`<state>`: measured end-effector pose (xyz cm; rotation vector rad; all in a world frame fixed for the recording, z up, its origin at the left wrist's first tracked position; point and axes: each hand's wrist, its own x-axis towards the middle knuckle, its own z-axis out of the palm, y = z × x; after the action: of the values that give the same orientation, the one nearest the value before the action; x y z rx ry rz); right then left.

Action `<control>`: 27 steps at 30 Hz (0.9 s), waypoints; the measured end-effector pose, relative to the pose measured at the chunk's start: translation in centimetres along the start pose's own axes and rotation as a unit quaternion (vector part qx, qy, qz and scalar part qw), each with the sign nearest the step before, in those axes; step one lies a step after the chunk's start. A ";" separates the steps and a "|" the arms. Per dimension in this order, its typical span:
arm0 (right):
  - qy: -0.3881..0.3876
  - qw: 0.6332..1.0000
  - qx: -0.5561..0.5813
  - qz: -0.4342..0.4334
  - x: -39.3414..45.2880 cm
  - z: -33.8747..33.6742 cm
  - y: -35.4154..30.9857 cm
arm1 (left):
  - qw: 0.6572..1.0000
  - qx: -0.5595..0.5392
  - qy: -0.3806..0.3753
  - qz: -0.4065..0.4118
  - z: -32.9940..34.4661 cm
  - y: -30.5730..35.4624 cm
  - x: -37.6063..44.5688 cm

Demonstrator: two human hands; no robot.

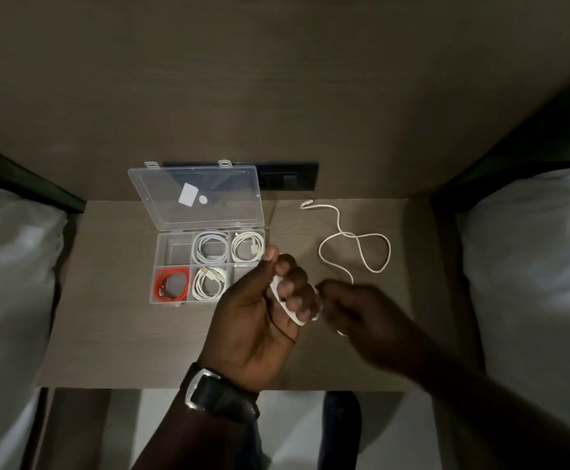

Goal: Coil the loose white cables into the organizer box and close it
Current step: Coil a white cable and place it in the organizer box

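Note:
A clear plastic organizer box (161, 252) lies on a small table with its lid (195, 195) standing open at the back. Three of its compartments hold coiled white cables (210, 247) and one holds a red cable (171, 283). My left hand (263, 310) is raised in front of the box with loops of a white cable (354, 245) wound around its fingers. My right hand (354, 310), blurred, pinches the same cable just right of the left fingers. The rest of that cable trails loose over the table to the right, its plug near the back.
The table (114, 334) stands between two beds with white pillows, one on the left (9, 266) and one on the right (531, 259). A dark wall socket panel (290, 178) sits behind the box. The table's front edge is near my wrists.

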<state>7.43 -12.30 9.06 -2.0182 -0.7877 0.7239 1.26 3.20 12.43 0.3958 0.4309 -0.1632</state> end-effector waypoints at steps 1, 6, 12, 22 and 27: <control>-0.015 1.000 0.010 0.006 -0.9 1.3 -0.3 | 1.000 -0.013 0.019 0.016 -0.1 0.0 0.1; -0.030 0.996 -0.060 0.056 -3.3 3.4 -1.8 | 0.983 -0.086 0.123 0.102 -1.4 -0.2 -0.6; 0.051 0.974 -0.217 -0.028 -3.8 2.2 -5.8 | 0.948 0.126 0.231 0.177 -1.6 -2.0 -0.3; -0.046 0.990 -0.084 -0.103 -2.4 1.7 -5.7 | 0.938 0.241 0.238 0.067 -1.4 -1.6 -2.0; 0.008 0.986 -0.109 -0.129 -1.9 3.4 -5.1 | 0.953 0.264 0.147 0.035 -1.4 -0.9 -3.3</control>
<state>2.41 -9.68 12.14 -2.0588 -1.1355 0.4885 -2.42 3.23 12.36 0.9699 0.6671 -0.1503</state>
